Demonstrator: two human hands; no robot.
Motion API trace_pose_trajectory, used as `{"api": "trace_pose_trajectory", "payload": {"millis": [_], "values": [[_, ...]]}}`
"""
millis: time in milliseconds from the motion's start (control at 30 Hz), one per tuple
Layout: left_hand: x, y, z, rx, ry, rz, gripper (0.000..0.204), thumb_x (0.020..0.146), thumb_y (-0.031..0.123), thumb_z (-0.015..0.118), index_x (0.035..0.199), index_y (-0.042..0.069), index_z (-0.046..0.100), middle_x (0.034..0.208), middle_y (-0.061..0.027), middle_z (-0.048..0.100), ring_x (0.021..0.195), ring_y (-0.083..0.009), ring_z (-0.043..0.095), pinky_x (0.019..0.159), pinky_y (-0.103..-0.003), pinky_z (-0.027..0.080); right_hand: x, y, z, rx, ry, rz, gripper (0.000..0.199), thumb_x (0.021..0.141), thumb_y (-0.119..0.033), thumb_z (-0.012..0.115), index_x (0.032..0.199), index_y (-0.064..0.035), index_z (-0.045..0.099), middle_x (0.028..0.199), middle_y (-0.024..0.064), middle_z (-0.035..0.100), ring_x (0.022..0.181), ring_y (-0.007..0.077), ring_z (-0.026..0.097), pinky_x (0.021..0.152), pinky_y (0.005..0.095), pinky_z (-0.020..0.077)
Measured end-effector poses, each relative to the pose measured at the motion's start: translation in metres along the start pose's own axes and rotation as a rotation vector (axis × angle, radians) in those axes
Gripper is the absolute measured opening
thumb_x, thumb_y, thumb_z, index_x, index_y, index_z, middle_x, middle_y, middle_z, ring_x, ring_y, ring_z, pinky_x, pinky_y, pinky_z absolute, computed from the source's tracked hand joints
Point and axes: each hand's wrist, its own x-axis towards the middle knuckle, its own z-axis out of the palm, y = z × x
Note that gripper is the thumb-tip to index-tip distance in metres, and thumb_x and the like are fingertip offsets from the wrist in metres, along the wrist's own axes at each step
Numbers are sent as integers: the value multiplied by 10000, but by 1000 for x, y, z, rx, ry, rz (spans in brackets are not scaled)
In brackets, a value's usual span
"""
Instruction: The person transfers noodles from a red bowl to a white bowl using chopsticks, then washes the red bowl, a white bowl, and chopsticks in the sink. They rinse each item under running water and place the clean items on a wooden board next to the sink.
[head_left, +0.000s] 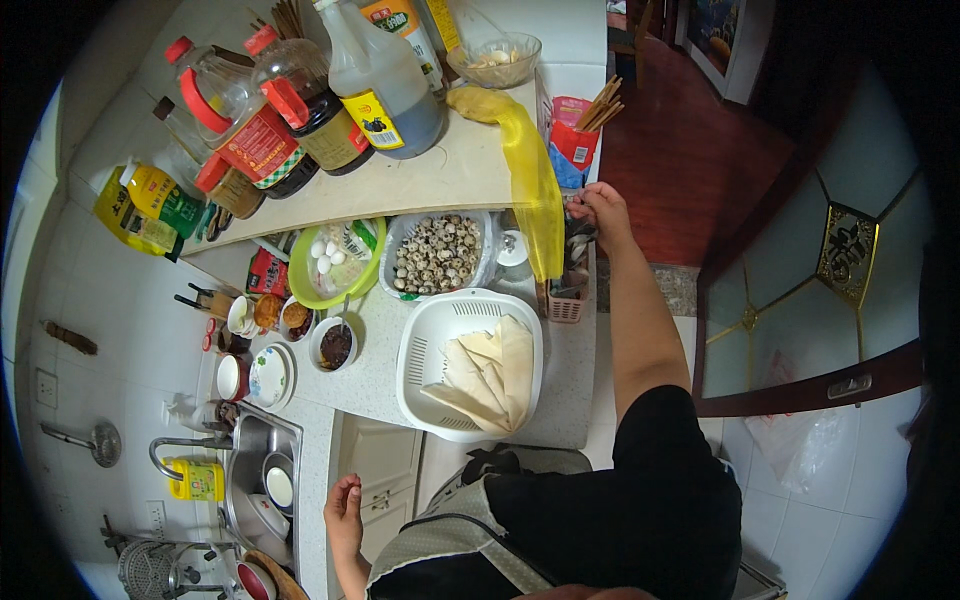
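Note:
My right hand reaches out past the shelf's right end, beside a yellow mesh bag that hangs over the edge. Its fingers are pinched together at a small thing too unclear to name, just below a red and blue packet. Low and near the sink, my left hand hangs with its fingers curled in and nothing visible in them. On the counter between my arms stands a white plastic basket, with a folded cream cloth inside.
Behind the basket are a bowl of quail eggs and a green basin with white eggs. Bottles crowd the shelf above. Small bowls stand left, near the sink. A glass-panelled door is at right.

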Motion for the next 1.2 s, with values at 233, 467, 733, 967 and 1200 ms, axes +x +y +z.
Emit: {"api": "trace_pose_trajectory", "payload": {"millis": [233,467,733,967,1200], "values": [[-1,0,1,-19,5,-2,213,960,115,606,1129,-14,621,1030,-46,645,977,-131,574,917,-266,441,1,-5,7,-278,27,-72,197,955,-242,621,875,-63,611,773,28,648,635,112,655,555,224,509],[0,-9,-1,-17,11,29,196,961,142,607,1116,25,628,1019,-14,627,940,-105,545,856,-241,435,0,-30,16,-1118,312,-162,434,944,-423,600,1070,-13,665,786,87,657,718,193,664,659,334,517],[-2,-7,-5,-3,23,39,178,964,91,588,1105,-6,637,1013,-28,641,959,-111,561,875,-250,444,29,-108,59,-1027,327,-531,914,760,-508,758,1417,11,391,1218,219,569,1083,337,581,912,414,467],[-1,-18,-5,14,31,62,182,963,97,594,1105,-8,635,990,-26,642,933,-106,562,857,-247,447,97,-124,52,-908,80,-471,556,727,-456,779,1052,-20,665,1027,159,681,973,289,650,849,406,502],[-5,-20,-1,19,72,65,193,958,114,604,1107,-4,638,969,-29,647,883,-110,571,813,-256,463,59,-150,92,-1301,41,-505,401,820,-396,681,949,-16,685,890,194,699,849,336,685,764,409,530]]}}
